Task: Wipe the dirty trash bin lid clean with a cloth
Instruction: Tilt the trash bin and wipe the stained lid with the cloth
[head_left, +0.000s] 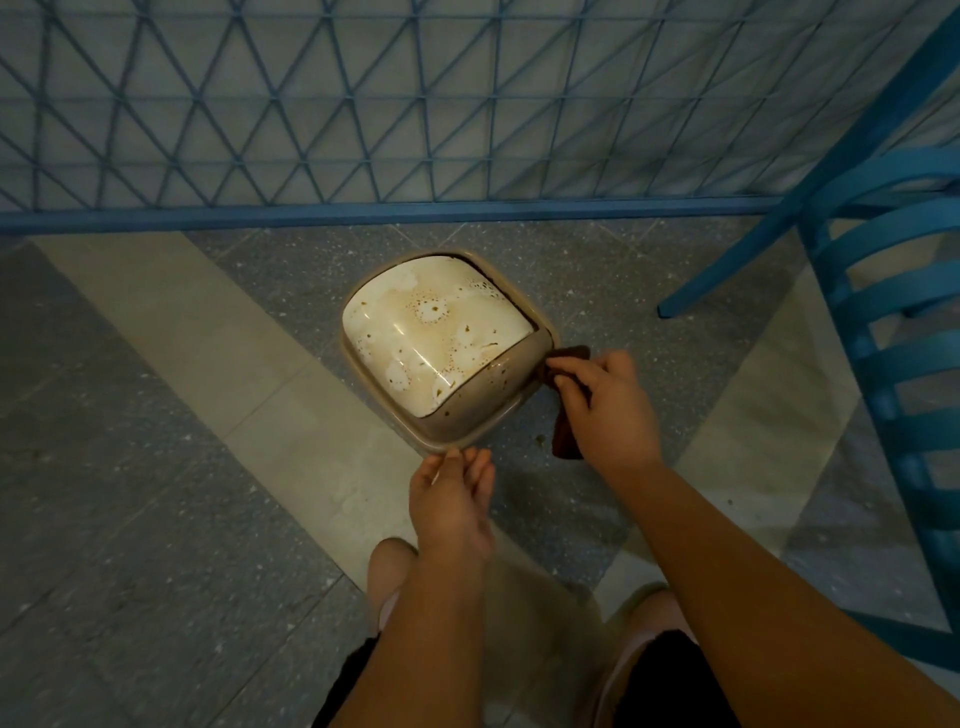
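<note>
Lid on speckled floor; right fingers around cloth, left fingers relaxed.

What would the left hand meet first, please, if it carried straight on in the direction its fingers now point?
The left hand points up and away toward the trash bin lid. Its fingers lie at the lid's near rim, so it would likely meet that rim first; whether they touch it yet is unclear.

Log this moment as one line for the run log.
step: wiping | right hand: holds cloth at lid's right edge | left hand: fingertips at lid's near rim | lid top: brown stains visible
</note>
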